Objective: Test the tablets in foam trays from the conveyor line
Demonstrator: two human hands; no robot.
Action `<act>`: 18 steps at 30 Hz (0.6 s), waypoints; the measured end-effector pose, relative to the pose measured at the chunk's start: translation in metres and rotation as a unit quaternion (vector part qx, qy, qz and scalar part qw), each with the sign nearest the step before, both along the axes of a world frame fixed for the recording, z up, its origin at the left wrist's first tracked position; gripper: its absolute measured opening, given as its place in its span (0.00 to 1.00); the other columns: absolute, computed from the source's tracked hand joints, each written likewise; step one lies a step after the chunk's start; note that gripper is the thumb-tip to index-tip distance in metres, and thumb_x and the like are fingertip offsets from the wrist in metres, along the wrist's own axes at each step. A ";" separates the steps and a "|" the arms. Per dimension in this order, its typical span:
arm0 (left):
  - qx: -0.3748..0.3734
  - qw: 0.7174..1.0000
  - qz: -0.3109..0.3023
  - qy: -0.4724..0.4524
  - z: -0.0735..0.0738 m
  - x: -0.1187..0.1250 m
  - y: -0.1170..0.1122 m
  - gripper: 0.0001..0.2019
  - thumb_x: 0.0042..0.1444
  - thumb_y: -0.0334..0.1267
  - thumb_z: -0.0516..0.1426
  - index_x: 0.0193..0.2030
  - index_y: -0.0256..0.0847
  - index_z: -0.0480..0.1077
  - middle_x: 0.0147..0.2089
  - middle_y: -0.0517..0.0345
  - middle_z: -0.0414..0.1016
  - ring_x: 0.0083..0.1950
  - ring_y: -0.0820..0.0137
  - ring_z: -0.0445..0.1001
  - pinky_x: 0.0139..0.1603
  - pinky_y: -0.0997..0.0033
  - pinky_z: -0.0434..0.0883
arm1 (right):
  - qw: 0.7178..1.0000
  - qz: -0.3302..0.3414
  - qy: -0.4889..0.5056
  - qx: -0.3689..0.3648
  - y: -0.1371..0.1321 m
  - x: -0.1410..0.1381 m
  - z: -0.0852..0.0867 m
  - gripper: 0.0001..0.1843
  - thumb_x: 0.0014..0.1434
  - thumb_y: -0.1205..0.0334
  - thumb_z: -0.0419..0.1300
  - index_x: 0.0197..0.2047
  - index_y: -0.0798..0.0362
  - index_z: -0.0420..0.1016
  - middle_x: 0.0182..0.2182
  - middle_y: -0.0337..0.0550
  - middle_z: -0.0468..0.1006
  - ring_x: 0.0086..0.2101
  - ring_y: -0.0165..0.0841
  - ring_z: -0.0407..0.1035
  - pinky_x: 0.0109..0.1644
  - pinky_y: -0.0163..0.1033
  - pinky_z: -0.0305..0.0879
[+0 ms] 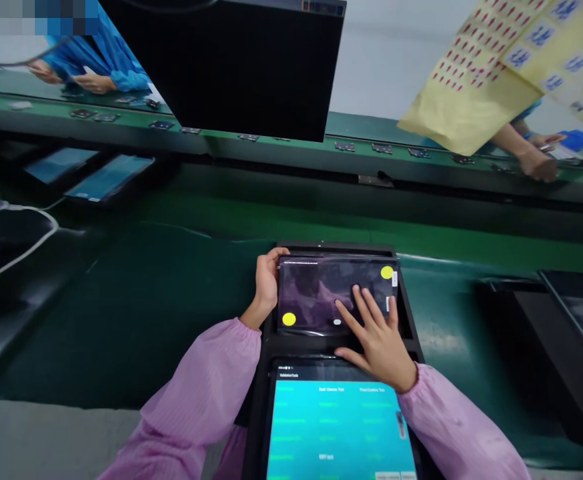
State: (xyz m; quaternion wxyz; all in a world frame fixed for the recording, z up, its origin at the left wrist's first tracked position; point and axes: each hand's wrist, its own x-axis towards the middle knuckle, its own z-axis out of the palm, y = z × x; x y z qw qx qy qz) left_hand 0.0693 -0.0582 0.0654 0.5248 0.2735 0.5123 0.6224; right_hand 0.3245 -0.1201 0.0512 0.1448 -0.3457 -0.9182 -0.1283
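Note:
A tablet [316, 297] with a dark screen lies in the upper part of a black tray [416, 348]. Its screen shows yellow dots at the upper right and lower left corners, and a small white dot near the bottom. My left hand [266, 283] grips the tablet's left edge, fingers curled over the top corner. Spread over the right half of the screen is my right hand [379, 337], fingers apart and holding nothing; whether the fingertips touch the glass I cannot tell. Nearer me, a second tablet [341, 427] shows a bright blue screen with rows of text.
A black monitor [251, 67] hangs ahead, beside yellow sheets [471, 93]. Behind runs a green line with several small boards [381, 148], where co-workers' hands [94, 81] are at work. Tablets [111, 177] lie left, near a white cable [46, 233]. Another black tray [521, 333] stands right.

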 end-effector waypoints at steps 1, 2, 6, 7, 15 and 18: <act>-0.001 1.000 0.007 -0.014 -0.001 0.000 0.000 0.14 0.54 0.45 0.43 0.33 0.44 0.66 0.24 0.61 0.66 0.27 0.67 0.71 0.29 0.70 0.69 | 1.000 0.026 -0.012 -0.003 0.000 -0.001 0.002 0.37 0.69 0.39 0.43 0.70 0.58 0.58 0.69 0.57 0.53 0.68 0.47 0.47 0.71 0.62 0.21; -0.001 1.000 0.013 -0.028 -0.002 0.000 0.000 0.14 0.53 0.45 0.43 0.34 0.44 0.66 0.24 0.61 0.67 0.28 0.67 0.72 0.30 0.70 0.70 | 0.998 0.057 -0.023 -0.005 -0.001 -0.001 0.003 0.36 0.70 0.41 0.42 0.68 0.60 0.60 0.68 0.54 0.56 0.69 0.44 0.47 0.71 0.60 0.18; 0.012 0.999 0.023 -0.046 -0.004 0.000 0.001 0.14 0.52 0.47 0.45 0.34 0.43 0.67 0.27 0.60 0.70 0.33 0.63 0.75 0.36 0.66 0.73 | 0.989 0.142 -0.032 -0.002 -0.007 -0.004 0.009 0.30 0.73 0.48 0.40 0.65 0.59 0.65 0.67 0.41 0.60 0.69 0.38 0.45 0.72 0.56 0.15; 0.016 0.999 0.028 -0.043 -0.005 0.000 0.001 0.15 0.52 0.47 0.45 0.34 0.43 0.67 0.28 0.59 0.71 0.34 0.63 0.76 0.37 0.66 0.73 | 0.989 0.146 -0.029 0.001 -0.007 -0.006 0.010 0.31 0.73 0.47 0.40 0.66 0.59 0.64 0.67 0.41 0.59 0.69 0.37 0.45 0.73 0.55 0.16; 0.019 0.994 0.060 -0.090 -0.002 0.004 0.003 0.17 0.57 0.38 0.41 0.31 0.40 0.70 0.27 0.58 0.71 0.28 0.68 0.71 0.32 0.70 0.69 | 0.981 0.192 -0.037 0.000 0.009 -0.054 0.017 0.35 0.68 0.37 0.46 0.67 0.52 0.63 0.69 0.49 0.56 0.67 0.43 0.51 0.70 0.56 0.46; 0.026 0.993 0.063 -0.096 -0.002 0.005 0.003 0.16 0.57 0.39 0.43 0.30 0.39 0.70 0.26 0.58 0.71 0.27 0.69 0.70 0.31 0.71 0.68 | 0.979 0.201 -0.018 0.022 0.010 -0.059 0.018 0.35 0.67 0.35 0.47 0.63 0.52 0.68 0.68 0.48 0.60 0.66 0.42 0.52 0.71 0.55 0.43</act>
